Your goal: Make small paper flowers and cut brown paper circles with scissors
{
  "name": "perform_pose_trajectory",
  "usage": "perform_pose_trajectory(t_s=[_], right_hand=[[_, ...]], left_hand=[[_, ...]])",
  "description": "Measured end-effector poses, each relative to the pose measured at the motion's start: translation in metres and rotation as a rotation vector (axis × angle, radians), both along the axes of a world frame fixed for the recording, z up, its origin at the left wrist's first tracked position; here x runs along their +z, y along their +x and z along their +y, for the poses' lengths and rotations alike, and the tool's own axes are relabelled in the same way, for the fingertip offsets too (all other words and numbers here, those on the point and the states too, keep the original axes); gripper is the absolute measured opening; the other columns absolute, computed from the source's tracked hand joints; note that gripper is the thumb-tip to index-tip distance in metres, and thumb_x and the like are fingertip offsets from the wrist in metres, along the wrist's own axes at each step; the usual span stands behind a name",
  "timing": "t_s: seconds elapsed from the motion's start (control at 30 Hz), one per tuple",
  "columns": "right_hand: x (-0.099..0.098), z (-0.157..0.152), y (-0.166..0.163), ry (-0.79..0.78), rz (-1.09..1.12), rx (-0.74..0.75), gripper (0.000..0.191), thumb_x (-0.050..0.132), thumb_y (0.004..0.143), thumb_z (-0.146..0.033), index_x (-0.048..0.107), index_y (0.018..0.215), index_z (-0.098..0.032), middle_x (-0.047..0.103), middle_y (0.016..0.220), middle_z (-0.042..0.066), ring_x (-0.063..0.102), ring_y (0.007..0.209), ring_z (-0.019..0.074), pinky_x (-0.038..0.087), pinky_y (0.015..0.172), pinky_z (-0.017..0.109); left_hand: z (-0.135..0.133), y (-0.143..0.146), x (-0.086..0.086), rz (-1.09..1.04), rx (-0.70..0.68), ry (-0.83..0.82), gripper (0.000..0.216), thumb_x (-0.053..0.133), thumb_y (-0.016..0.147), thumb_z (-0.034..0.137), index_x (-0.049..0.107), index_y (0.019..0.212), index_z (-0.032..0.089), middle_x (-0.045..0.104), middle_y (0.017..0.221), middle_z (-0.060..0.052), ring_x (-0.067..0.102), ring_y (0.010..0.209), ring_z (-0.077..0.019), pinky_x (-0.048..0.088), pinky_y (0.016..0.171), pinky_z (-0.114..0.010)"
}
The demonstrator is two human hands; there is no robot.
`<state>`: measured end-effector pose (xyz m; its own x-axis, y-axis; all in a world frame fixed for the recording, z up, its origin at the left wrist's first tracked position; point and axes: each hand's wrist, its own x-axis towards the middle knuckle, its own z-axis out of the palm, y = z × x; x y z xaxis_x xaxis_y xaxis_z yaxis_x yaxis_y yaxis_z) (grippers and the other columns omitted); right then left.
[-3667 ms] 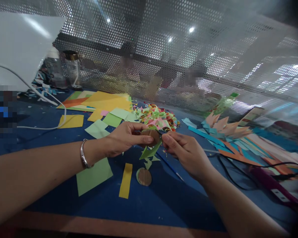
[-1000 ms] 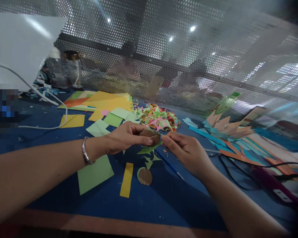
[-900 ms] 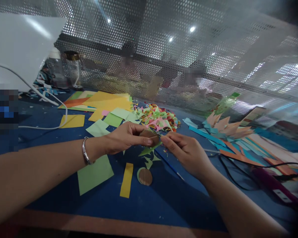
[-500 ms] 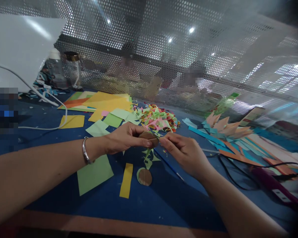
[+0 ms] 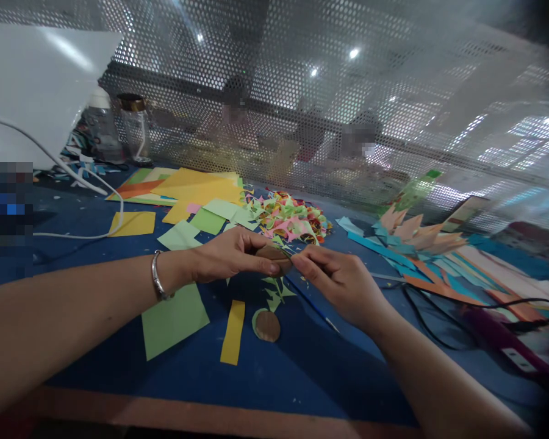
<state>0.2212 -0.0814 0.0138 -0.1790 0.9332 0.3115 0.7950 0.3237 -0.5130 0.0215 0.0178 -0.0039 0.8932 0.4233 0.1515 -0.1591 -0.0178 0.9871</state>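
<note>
Between the thumb and fingers of my left hand (image 5: 238, 253) is a round brown cardboard disc (image 5: 274, 259), held above the table. My right hand (image 5: 332, 274) is closed in a pinch at the disc's right edge. A thin dark piece shows at its fingertips, too small to name. Below the hands lie green paper scraps (image 5: 274, 299). A second brown disc (image 5: 268, 326), with green paper showing along its left edge, rests on the table. Left of it are a yellow paper strip (image 5: 233, 332) and a green paper sheet (image 5: 176, 323).
A blue pencil-like stick (image 5: 313, 303) lies under my right hand. Beyond are colourful paper clippings (image 5: 297, 216) and yellow sheets (image 5: 201, 185). Folded paper points (image 5: 407, 228), a black cable (image 5: 421, 317) and a purple power strip (image 5: 507, 341) are at right. A perforated screen (image 5: 274, 91) stands behind.
Both hands stay nearly in place, with the disc tilted slightly. A narrow green paper sliver beneath the disc has shifted down and right among the scraps.
</note>
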Motion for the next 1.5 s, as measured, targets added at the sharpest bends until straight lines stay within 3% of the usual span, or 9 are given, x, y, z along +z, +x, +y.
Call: perform_pose_trajectory(t_s=[0.4,0.7,0.87,1.17,1.5], right_hand=[[-0.002,0.000,0.002,-0.019,-0.015,0.014,0.043,0.045,0.099,-0.049,0.050,0.067,-0.019,0.042,0.063,-0.003,0.041,0.059,0.0111,0.033,0.056,0.024],[-0.004,0.000,0.001,-0.011,-0.016,0.026,0.042,0.045,0.100,-0.046,0.050,0.068,-0.019,0.043,0.063,-0.003,0.042,0.059,0.0107,0.033,0.056,0.024],[-0.003,0.001,0.000,0.006,-0.022,0.041,0.041,0.045,0.100,-0.044,0.052,0.068,-0.019,0.045,0.063,-0.004,0.042,0.057,0.0102,0.033,0.056,0.024],[-0.005,0.000,0.000,-0.014,-0.024,0.032,0.042,0.044,0.100,-0.046,0.050,0.068,-0.019,0.044,0.063,-0.003,0.043,0.059,0.0111,0.033,0.057,0.025],[-0.005,0.000,0.000,-0.024,-0.031,0.020,0.044,0.043,0.099,-0.048,0.045,0.065,-0.020,0.041,0.063,-0.003,0.041,0.058,0.0115,0.032,0.056,0.025]], left_hand=[[0.005,-0.001,-0.002,0.010,-0.034,0.055,0.009,0.074,0.079,0.019,0.068,0.073,0.016,0.061,0.076,0.001,0.055,0.079,-0.0115,0.044,0.083,-0.029],[0.005,-0.002,0.000,0.035,-0.061,0.111,0.023,0.069,0.083,0.019,0.056,0.064,0.015,0.056,0.075,0.001,0.052,0.077,-0.0105,0.043,0.080,-0.027],[0.006,-0.002,0.000,0.059,-0.055,0.089,0.007,0.071,0.081,0.017,0.068,0.074,0.016,0.062,0.078,0.001,0.056,0.078,-0.0104,0.043,0.080,-0.026],[0.006,-0.002,0.001,0.076,-0.061,0.073,0.002,0.073,0.079,0.015,0.074,0.078,0.016,0.068,0.080,0.000,0.060,0.078,-0.0103,0.046,0.079,-0.025],[0.013,-0.002,-0.003,0.142,-0.071,0.126,0.009,0.074,0.080,0.022,0.076,0.087,0.016,0.071,0.083,-0.001,0.061,0.079,-0.0114,0.046,0.077,-0.026]])
